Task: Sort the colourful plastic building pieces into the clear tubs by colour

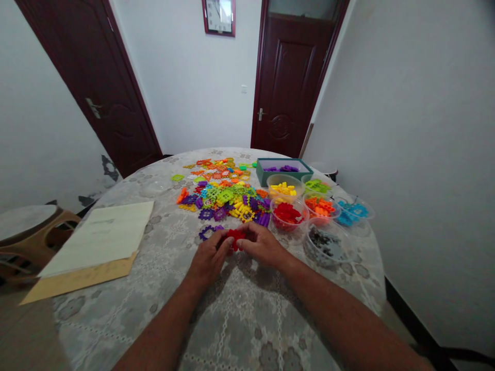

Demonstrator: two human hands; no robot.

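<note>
Between my two hands, low over the table, is a red plastic building piece (235, 239) with a notched edge. My left hand (212, 253) grips its left side, and my right hand (260, 244) pinches the right side. The fingers partly cover it. Just beyond lies a purple ring-shaped piece (206, 233), close to my left fingertips. A heap of mixed colourful building pieces (226, 196) spreads behind my hands. To the right stands a clear tub of red pieces (288, 214).
Further right are tubs of yellow (284, 189), orange (320, 207), green (317, 186), blue (351, 212) and dark pieces (327, 243). A green box (266, 178) holding purple pieces stands behind. Paper sheets (104, 232) lie at left on the patterned tablecloth (240, 319). A stool (31, 226) is beside the table.
</note>
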